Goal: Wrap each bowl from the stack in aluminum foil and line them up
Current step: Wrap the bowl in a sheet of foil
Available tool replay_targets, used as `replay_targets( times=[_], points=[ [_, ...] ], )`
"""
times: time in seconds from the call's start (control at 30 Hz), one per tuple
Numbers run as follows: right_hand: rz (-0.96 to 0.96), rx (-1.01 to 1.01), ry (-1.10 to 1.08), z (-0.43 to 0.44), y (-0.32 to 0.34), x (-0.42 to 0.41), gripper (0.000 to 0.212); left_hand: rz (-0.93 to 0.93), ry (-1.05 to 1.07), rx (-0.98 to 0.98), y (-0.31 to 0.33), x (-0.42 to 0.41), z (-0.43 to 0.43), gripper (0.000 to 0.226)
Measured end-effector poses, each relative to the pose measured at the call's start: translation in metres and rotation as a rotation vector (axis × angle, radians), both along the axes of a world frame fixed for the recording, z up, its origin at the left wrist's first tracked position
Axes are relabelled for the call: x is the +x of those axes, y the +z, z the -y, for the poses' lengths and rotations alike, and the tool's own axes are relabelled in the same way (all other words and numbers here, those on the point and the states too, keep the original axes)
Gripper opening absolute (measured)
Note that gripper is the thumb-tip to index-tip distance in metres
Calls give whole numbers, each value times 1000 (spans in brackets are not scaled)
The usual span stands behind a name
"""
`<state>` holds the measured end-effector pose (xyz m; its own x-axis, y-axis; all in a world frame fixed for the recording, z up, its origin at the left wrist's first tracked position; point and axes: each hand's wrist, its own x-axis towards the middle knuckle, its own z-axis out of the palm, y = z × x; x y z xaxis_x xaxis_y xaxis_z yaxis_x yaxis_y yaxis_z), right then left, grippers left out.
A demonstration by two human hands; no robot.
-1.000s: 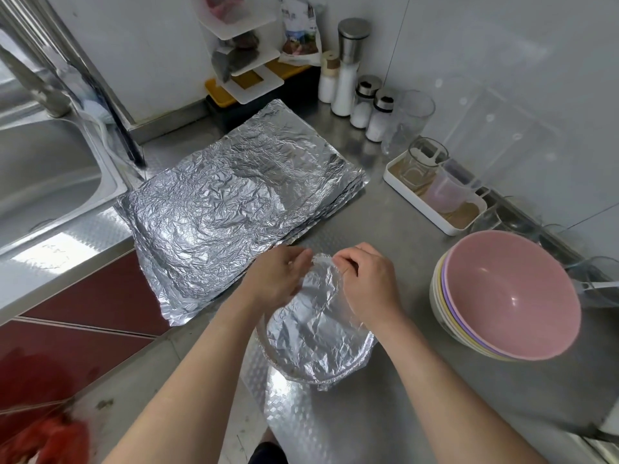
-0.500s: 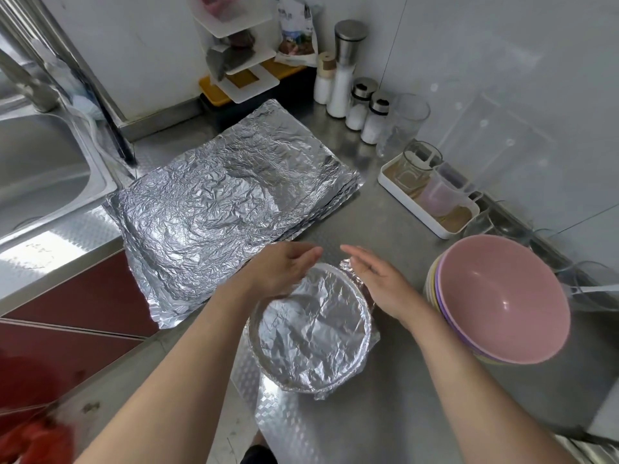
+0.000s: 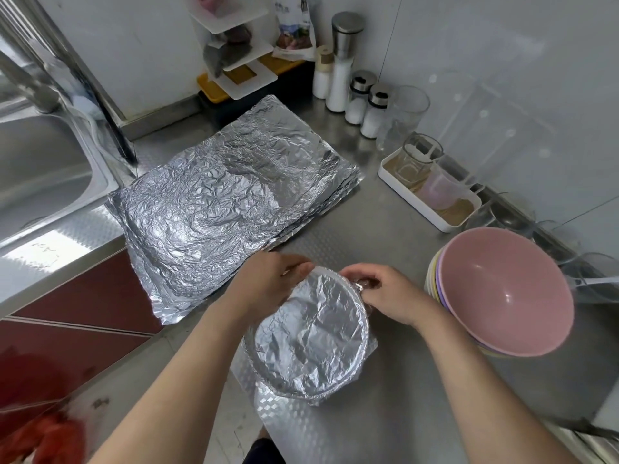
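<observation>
A foil-covered bowl (image 3: 310, 333) sits on the steel counter near its front edge. My left hand (image 3: 268, 283) pinches the foil at the bowl's far-left rim. At the far-right rim my right hand (image 3: 385, 293) presses crumpled foil down over the edge. A stack of flat foil sheets (image 3: 227, 202) lies behind the bowl to the left. To the right, a stack of bowls (image 3: 502, 293) leans, with a pink one on top.
A sink (image 3: 40, 169) lies at the far left. Salt shakers and jars (image 3: 355, 92) stand at the back wall beside a glass (image 3: 405, 115). A white tray with cups (image 3: 428, 192) sits at the back right. The counter's front edge runs just left of the wrapped bowl.
My right hand went from flat and open beside the bowl to curled on the foil at the far-right rim. My left hand stayed at the far-left rim, fingers closing on the foil.
</observation>
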<state>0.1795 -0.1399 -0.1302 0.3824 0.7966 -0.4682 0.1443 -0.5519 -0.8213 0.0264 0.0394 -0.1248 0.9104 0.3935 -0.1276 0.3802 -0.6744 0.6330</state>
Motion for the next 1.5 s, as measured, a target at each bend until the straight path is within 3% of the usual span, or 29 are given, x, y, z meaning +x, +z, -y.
replay_targets(
  times=[0.1,0.27,0.47,0.63,0.73,0.83,1.03,1.1,1.17,1.27,1.5],
  points=[
    [198,-57,74,2,-3,2,46,43,15,50,0,-5,2,44],
    [366,-32,-21,-2,-4,1,20,90,63,67,4,-2,-1,35],
    [-36,89,-301,-5,-11,-7,21,79,132,86,2,4,-7,32],
    [-233,169,-355,-6,-4,-20,53,63,215,103,1,3,-8,37],
    [-338,264,-394,-6,-5,-25,43,40,254,103,2,2,-6,39],
    [-278,257,-494,-12,-5,-33,57,36,307,117,3,3,-2,46],
    [-224,279,-652,-23,-9,-46,24,44,374,78,10,3,4,48],
    [-201,289,-657,-24,-8,-47,24,57,422,25,10,3,6,47],
    [-193,315,-666,-26,-9,-46,32,67,469,-48,9,2,7,47],
    [-188,345,-624,-30,-12,-43,75,80,506,-87,7,1,10,49],
    [-215,291,-555,-33,-11,-31,70,116,622,-172,6,-5,19,55]
  ],
)
